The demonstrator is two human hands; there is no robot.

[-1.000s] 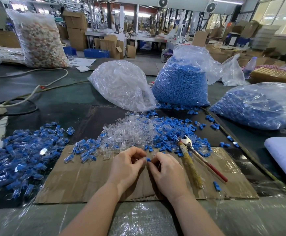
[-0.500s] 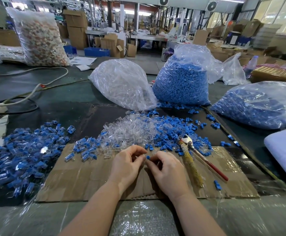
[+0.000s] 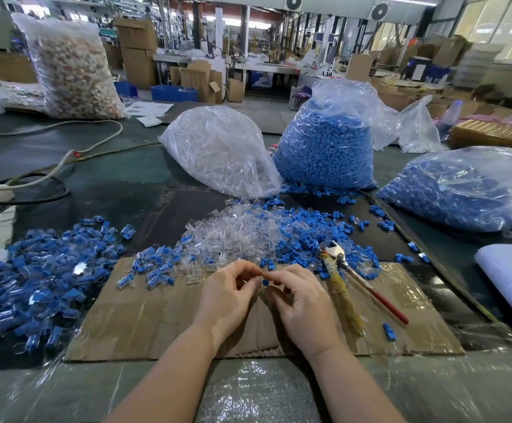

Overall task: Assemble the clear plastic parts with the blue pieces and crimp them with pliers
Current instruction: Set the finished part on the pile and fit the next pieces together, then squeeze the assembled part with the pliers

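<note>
Little has moved since a second ago; left hand (image 3: 229, 290) and right hand (image 3: 299, 296) stay fingertip to fingertip over the cardboard (image 3: 145, 325), pinching a blue piece (image 3: 265, 282); fitting seems under way; next, reaching the pliers (image 3: 344, 271) just right.

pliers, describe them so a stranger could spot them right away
Start at the brown cardboard sheet under the hands. The pliers lie on its right part, right of the right hand, jaws in loose blue pieces. Only they have metal jaws and long handles, one red.
</note>
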